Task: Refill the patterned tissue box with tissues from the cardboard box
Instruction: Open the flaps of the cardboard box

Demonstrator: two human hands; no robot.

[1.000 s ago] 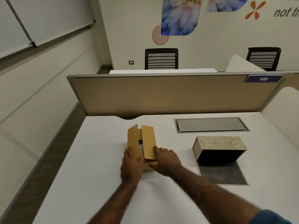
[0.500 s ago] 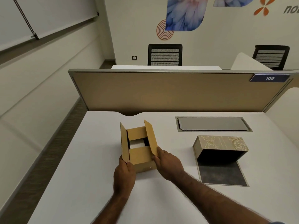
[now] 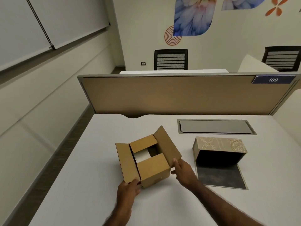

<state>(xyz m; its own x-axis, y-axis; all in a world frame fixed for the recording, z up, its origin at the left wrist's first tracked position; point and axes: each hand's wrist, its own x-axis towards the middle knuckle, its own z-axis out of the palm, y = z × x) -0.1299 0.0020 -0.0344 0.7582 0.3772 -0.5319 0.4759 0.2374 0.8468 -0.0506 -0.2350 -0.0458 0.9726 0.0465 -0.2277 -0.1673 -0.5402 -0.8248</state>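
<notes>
A brown cardboard box [image 3: 151, 175] sits on the white desk [image 3: 78, 185] in front of me. Its two long flaps are spread outward; the two short inner flaps still lie partly over the opening. White tissues [image 3: 142, 155] show through the gap between them. My left hand [image 3: 128, 190] pinches the near corner of the left flap. My right hand [image 3: 183, 171] grips the near edge of the right flap. To the right lies the patterned tissue box [image 3: 219, 145], open toward me with a dark interior and its dark lid [image 3: 219, 176] flat on the desk.
A grey cable hatch [image 3: 215, 126] is set into the desk behind the patterned box. A tan partition [image 3: 162, 95] closes off the far edge of the desk. The desk's left edge drops to the floor beside a wall. Two black chairs stand beyond the partition.
Both long flaps of the cardboard box, nearly upright a second ago, have been pulled apart and folded outward by my hands. The view has come closer.
</notes>
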